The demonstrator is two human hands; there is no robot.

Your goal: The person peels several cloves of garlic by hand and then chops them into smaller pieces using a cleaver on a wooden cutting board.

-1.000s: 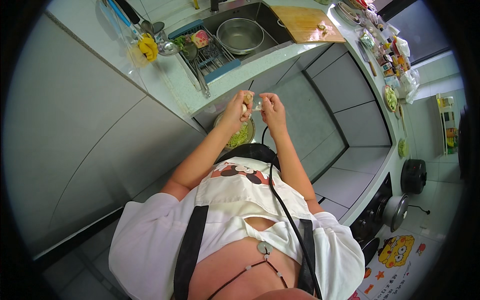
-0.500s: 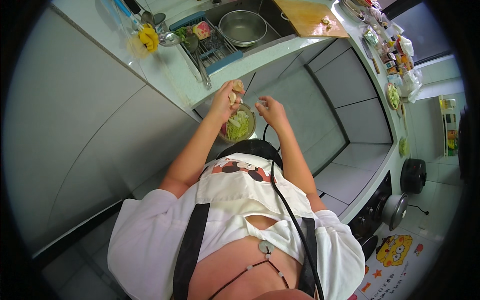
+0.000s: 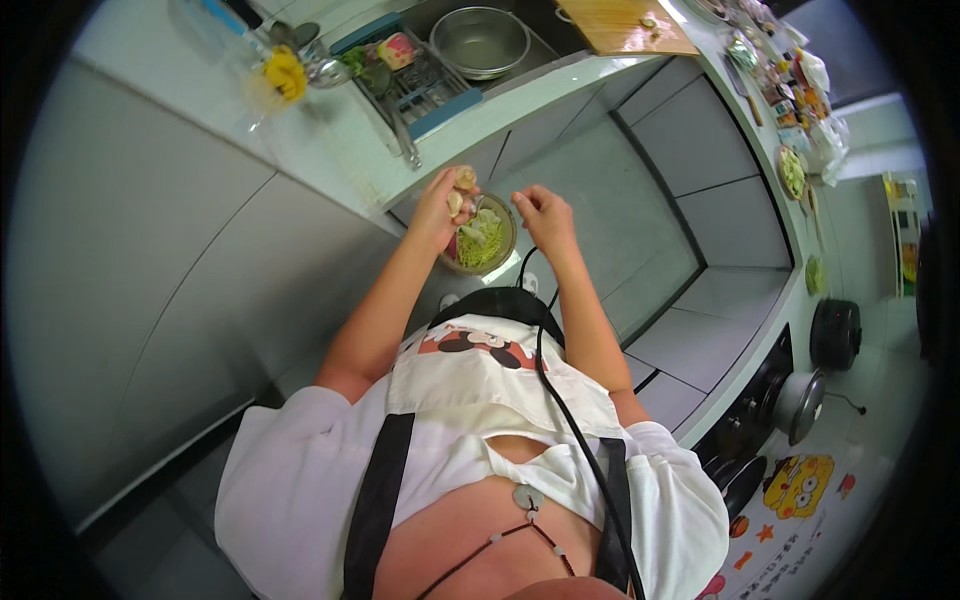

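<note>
Pale garlic pieces (image 3: 456, 204) show between the curled fingers of my left hand (image 3: 432, 216), one by the fingertips and another lower down. To its right, my right hand (image 3: 545, 215) is held with thumb and fingers drawn together; anything in that pinch is too small to make out. The two hands are a short gap apart. Below and between them is a round bin (image 3: 510, 238) with shredded light-green vegetable scraps (image 3: 480, 240) and a bit of something reddish inside.
Ahead, a dish rack (image 3: 445, 112) with a ladle (image 3: 400, 128) stands beside a metal basin (image 3: 480, 45) in the sink. A wooden cutting board (image 3: 620, 25) lies to its right. Along the right counter are a knife (image 3: 742, 90), packages, and pots (image 3: 798, 405). A black cable (image 3: 575, 420) hangs down my front.
My right hand's fingers have drawn closer together, and the whitish bit seen at their tips before no longer shows. My left hand still holds the garlic, shifted slightly left. The view has tilted a little.
</note>
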